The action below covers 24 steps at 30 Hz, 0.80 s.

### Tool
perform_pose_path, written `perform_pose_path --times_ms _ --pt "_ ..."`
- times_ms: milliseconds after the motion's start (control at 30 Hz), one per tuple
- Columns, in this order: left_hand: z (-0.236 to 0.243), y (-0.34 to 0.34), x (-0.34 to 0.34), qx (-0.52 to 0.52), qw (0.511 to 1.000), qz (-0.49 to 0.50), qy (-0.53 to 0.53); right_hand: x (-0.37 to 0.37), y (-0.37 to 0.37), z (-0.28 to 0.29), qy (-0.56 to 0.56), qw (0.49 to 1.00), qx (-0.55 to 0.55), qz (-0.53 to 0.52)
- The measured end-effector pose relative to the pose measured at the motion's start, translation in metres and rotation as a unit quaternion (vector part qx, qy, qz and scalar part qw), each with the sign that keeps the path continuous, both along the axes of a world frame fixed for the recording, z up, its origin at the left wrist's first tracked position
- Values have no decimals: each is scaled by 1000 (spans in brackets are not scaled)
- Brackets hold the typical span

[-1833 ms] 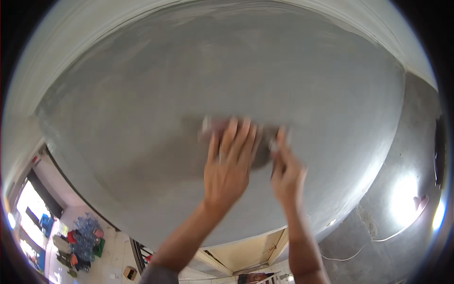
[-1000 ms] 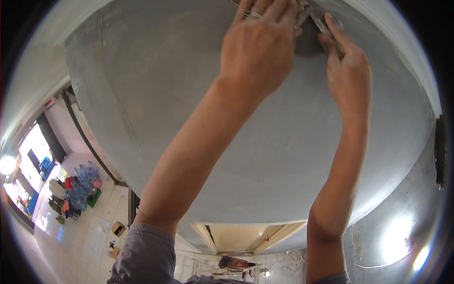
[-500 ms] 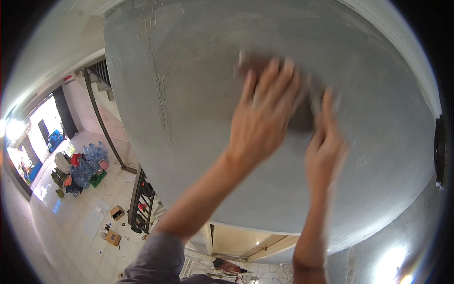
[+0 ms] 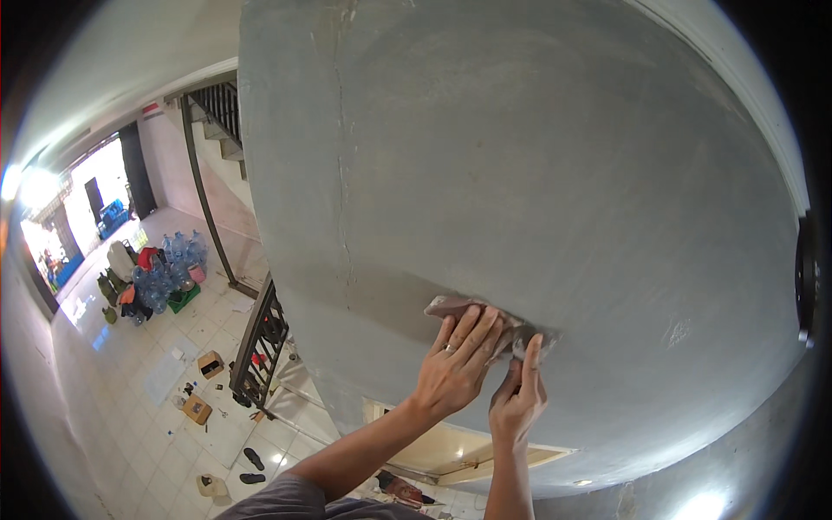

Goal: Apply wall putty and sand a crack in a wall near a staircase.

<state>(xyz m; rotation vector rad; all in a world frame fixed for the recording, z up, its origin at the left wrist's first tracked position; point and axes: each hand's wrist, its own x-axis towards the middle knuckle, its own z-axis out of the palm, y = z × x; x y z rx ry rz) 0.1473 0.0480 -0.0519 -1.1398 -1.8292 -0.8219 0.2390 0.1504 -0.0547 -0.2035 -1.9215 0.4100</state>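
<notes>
Before me rises a large grey plastered wall [image 4: 537, 191] with a thin vertical crack in its left part. A flat brownish-grey pad [image 4: 446, 305], perhaps a sanding pad, is held against the lower part of this wall. My left hand [image 4: 451, 374] presses over the pad, fingers together on its back, a ring on one finger. My right hand [image 4: 518, 403] grips the pad's right end, where a dark grey rounded piece [image 4: 523, 336] shows; its index finger points up along it. Whether pad and grey piece are one tool is hidden by my fingers.
Far below on the left is a tiled floor [image 4: 130, 425] with blue water bottles [image 4: 178, 260], cardboard boxes [image 4: 198, 409] and dark slippers [image 4: 252, 468]. A dark railing [image 4: 260, 342] borders the wall's left side. Under the wall is a pale door frame [image 4: 451, 446].
Both hands have moved down the wall with the pad, from its upper middle to its lower part. The view has shifted too, and the slippers on the floor have come into it.
</notes>
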Motion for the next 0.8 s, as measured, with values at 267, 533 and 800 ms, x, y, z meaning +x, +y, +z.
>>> perform_pose_path --times_ms 267,533,800 --pt "273 -7 -61 85 974 -72 198 -41 -2 248 144 982 115 -35" --pt "29 -28 -26 -18 998 55 1 -22 -19 28 -16 997 -3 75" --pt "163 -36 -68 90 979 40 180 -60 -21 162 104 988 107 30"
